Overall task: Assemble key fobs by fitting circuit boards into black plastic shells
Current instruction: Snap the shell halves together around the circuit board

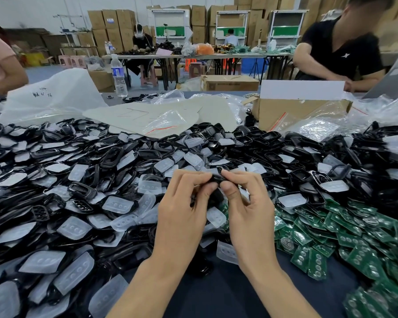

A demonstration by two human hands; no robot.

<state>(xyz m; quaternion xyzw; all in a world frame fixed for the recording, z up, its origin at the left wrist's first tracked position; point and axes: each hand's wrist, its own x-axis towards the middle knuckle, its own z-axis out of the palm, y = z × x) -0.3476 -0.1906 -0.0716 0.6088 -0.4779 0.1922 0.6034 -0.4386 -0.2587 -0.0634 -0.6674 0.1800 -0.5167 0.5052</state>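
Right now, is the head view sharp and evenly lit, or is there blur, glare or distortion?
Head view: light even, shadows soft; left hand and right hand, pinching the shell, are sharp; boards at lower right smear; bags glint mildly; wide-angle bend at the edges.

A small black shell (217, 179) hangs above the table (218, 297), pinched between the left hand (182, 210) and right hand (251, 210). Loose black shells (83, 191) heap left and behind; green circuit boards (331, 230) pile right.
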